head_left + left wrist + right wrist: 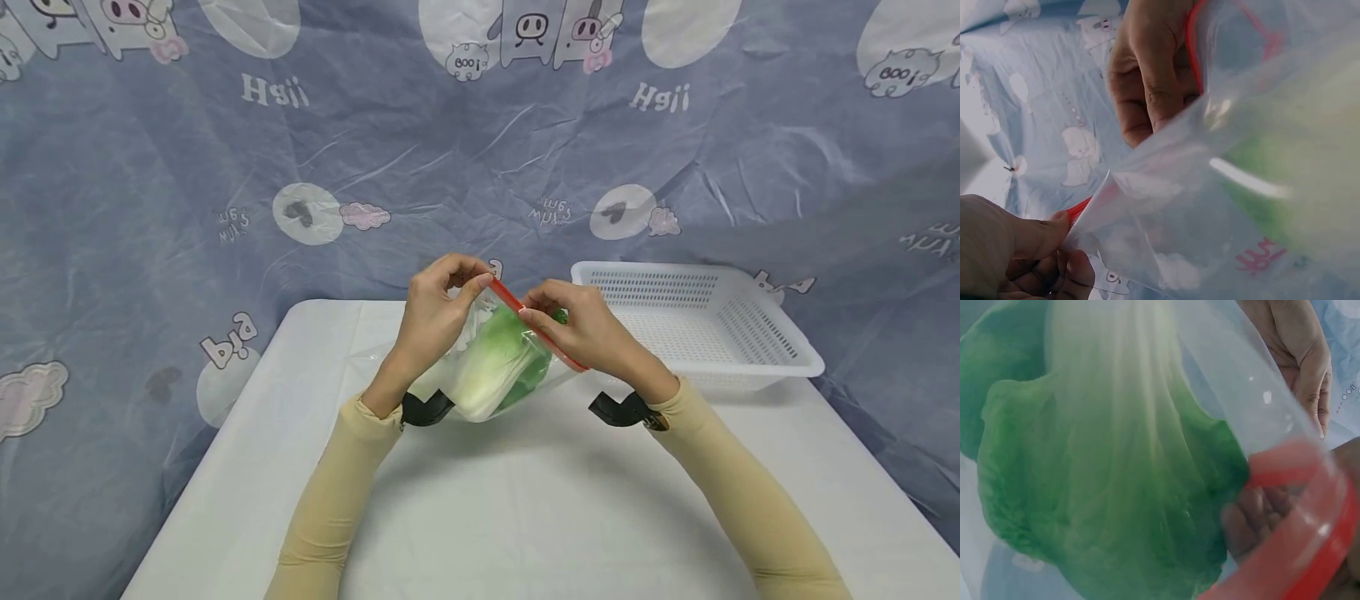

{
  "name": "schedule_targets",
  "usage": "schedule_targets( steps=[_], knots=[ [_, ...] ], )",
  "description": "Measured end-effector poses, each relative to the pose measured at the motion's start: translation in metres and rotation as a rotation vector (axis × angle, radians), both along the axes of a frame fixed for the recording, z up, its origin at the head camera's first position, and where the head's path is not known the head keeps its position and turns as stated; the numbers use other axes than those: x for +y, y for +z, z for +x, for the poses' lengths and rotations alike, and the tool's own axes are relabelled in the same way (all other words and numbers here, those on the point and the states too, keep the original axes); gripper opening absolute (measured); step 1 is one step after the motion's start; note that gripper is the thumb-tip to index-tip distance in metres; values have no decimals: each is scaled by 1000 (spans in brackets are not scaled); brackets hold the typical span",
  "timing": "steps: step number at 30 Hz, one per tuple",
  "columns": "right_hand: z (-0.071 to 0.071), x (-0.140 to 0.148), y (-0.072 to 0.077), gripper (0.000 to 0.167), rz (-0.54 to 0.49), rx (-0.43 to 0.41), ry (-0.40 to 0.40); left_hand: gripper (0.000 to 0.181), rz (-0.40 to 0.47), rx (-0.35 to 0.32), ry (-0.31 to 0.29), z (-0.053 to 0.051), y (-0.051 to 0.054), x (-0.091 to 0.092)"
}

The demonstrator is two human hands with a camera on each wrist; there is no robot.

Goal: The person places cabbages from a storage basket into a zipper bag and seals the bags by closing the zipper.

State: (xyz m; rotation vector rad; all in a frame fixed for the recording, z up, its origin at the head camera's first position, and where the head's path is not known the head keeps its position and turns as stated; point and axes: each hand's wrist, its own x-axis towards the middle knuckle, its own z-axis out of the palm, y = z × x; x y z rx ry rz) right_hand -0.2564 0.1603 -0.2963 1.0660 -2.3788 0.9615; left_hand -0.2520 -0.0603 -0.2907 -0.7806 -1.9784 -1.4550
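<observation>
A clear zip bag (517,396) with a red zip strip (506,294) hangs between my two hands above the table. Inside it lies a Chinese cabbage (487,358), its white stalk toward me and its green leaves (1104,506) toward the zip. My left hand (437,312) pinches the upper left end of the red strip between thumb and fingers. Farther along, near the strip's middle, my right hand (581,325) pinches it too. In the left wrist view the left hand (1022,250) grips the bag's corner, and the right hand (1157,69) is behind the bag's edge.
A white plastic basket (697,367) with slotted walls stands at the back right of the white table (525,517). Behind the table hangs a blue-grey printed cloth (450,167). Something pale, too hidden to make out, lies behind the left forearm.
</observation>
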Motion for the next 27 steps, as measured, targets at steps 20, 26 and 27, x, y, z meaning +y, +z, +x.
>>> schedule_targets(
  steps=[20, 26, 27],
  knots=[
    [-4, 10, -23, 8, 11, 15, -29, 16, -51, -46, -5, -2, -2, 1],
    [-1, 9, -30, 10, -15, 87, -16, 9, -81, -108, -10, 0, -1, 0],
    [-1, 9, -30, 10, -16, 112, -13, 9, -79, -93, -16, 0, -1, 0]
  ],
)
